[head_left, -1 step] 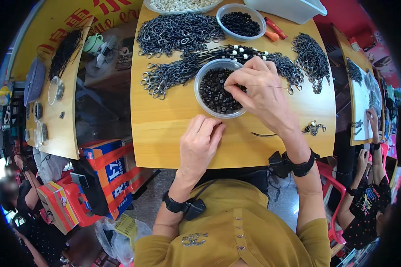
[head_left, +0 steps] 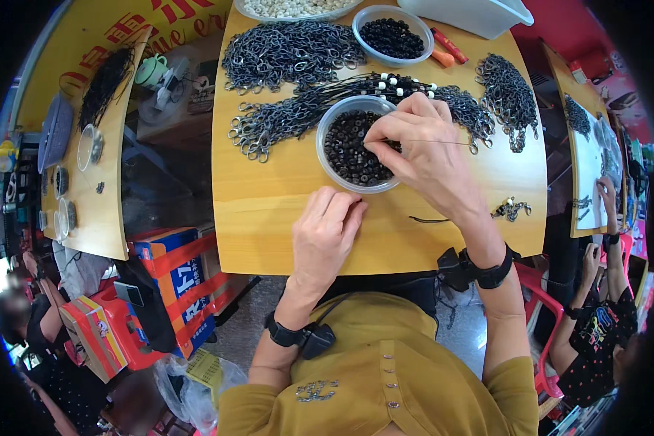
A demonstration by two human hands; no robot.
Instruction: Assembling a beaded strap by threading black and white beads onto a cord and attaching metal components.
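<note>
A round clear plastic bowl (head_left: 323, 161) of dark beads (head_left: 356, 149) stands near the middle of the table. Over its right side, my right hand (head_left: 420, 142) is closed in a pinch, fingertips down at the beads. A thin, straight, needle-like wire (head_left: 436, 141) sticks out of that hand to the right. My left hand (head_left: 328, 227) rests at the bowl's near left side, thumb and fingertips pressed together; what they hold, if anything, is hidden. Below my right wrist lies a black cord end (head_left: 430, 219).
Behind the bowl lie black cords with white beads (head_left: 396, 86) and chain-and-clasp bundles (head_left: 291, 54). Farther back are a bowl of black beads (head_left: 392, 38), a tray of white beads (head_left: 298, 7) and a red pen-like tool (head_left: 450, 46). People sit at side tables.
</note>
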